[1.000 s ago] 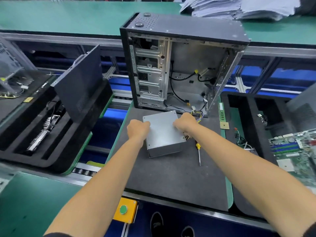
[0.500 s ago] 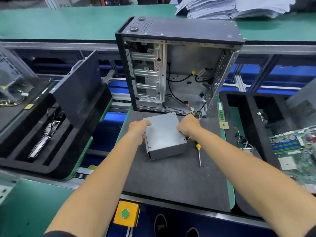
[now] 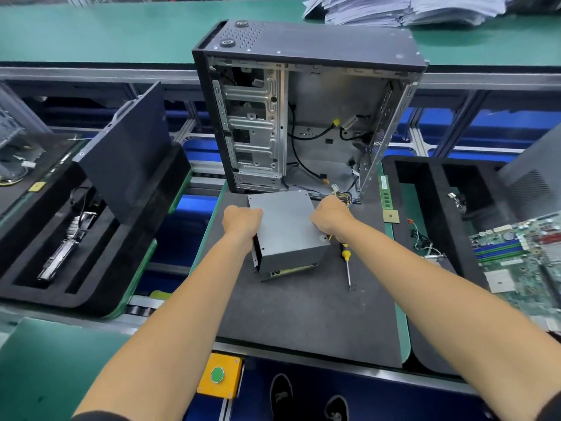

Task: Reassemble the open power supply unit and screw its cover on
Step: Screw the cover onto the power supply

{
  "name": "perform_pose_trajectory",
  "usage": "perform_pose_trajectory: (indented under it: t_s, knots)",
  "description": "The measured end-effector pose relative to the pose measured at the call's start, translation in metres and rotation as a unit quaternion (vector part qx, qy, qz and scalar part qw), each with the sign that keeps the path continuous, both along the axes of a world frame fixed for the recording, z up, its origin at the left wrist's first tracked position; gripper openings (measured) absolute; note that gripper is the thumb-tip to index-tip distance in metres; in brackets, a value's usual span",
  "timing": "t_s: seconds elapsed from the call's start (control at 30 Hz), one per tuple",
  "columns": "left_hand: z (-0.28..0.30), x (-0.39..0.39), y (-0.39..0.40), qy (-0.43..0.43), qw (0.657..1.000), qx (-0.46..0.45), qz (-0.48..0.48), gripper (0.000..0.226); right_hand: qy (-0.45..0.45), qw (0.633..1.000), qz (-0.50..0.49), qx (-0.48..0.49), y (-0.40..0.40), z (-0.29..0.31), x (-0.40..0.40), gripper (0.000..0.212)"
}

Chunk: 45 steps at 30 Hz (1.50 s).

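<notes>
Both hands grip the grey metal box (image 3: 288, 229) on the dark mat (image 3: 303, 314): left hand (image 3: 242, 220) and right hand (image 3: 329, 215) curled over opposite edges. Their fingertips seem tucked underneath, hidden. A screwdriver (image 3: 347, 262) lies just beside it.

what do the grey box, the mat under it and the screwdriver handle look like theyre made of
Grey box: looks like sheet metal, matte grey, with crisp folded edges and small screw holes.
Mat: probably foam or rubber, dull dark grey, no shine, faintly scuffed.
Screwdriver: handle seems glossy yellow plastic; the thin shaft looks like bare steel.
</notes>
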<state>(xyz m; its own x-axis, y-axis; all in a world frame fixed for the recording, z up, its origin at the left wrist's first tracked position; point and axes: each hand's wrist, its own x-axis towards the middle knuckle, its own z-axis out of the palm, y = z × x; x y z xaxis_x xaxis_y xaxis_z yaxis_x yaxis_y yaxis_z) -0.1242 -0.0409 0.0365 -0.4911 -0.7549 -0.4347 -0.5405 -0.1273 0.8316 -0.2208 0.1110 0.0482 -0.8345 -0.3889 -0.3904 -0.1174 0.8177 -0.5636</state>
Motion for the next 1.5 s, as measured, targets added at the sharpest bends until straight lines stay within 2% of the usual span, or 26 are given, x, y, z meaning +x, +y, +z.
perform_pose_trajectory:
  t_s: [0.23,0.3,0.4,0.53,0.6,0.63,0.73,0.83,0.9,1.1,1.37,1.5]
  knots:
    - [-0.005,0.009,-0.002,-0.012,1.000,-0.017,0.017,0.015,0.006,0.999,0.039,-0.029,-0.001,-0.002,0.009,0.037]
    - [-0.004,0.010,-0.004,-0.014,1.000,-0.011,0.004,0.007,-0.012,0.998,0.045,-0.041,0.000,-0.002,0.009,0.038]
    - [-0.003,0.013,-0.005,-0.021,0.999,0.006,-0.034,0.015,-0.025,0.999,0.036,-0.032,0.002,-0.008,0.010,0.035]
    - [-0.003,0.017,-0.008,-0.050,0.988,-0.062,-0.133,0.020,-0.005,0.999,0.034,-0.016,0.000,-0.013,0.017,0.034]
    - [-0.007,0.020,-0.011,-0.060,0.980,-0.102,-0.158,0.027,0.004,1.000,0.028,-0.003,-0.003,-0.014,0.021,0.027]
    - [-0.009,0.021,-0.011,-0.062,0.978,-0.112,-0.166,0.030,0.007,1.000,0.017,-0.001,-0.004,-0.016,0.022,0.018]
    - [-0.012,0.024,-0.009,-0.061,0.975,-0.125,-0.175,0.035,0.039,0.999,-0.003,0.010,-0.009,-0.024,0.028,0.021]
    - [-0.017,0.023,-0.007,-0.074,0.971,-0.154,-0.165,0.036,0.100,0.995,0.012,0.030,-0.009,-0.029,0.037,0.011]
    - [-0.018,0.022,-0.006,-0.084,0.970,-0.154,-0.167,0.035,0.132,0.990,0.036,0.047,-0.008,-0.032,0.038,0.012]
    - [-0.010,0.022,-0.011,-0.117,0.965,-0.129,-0.194,0.031,0.122,0.990,0.050,0.044,-0.004,-0.032,0.039,0.010]
    - [-0.009,0.031,-0.014,-0.029,0.978,-0.092,-0.183,0.034,0.139,0.989,0.036,0.026,-0.004,-0.031,0.040,0.004]
    - [-0.014,0.034,-0.009,0.004,0.974,-0.137,-0.180,0.035,0.164,0.985,0.034,0.043,-0.006,-0.032,0.043,0.006]
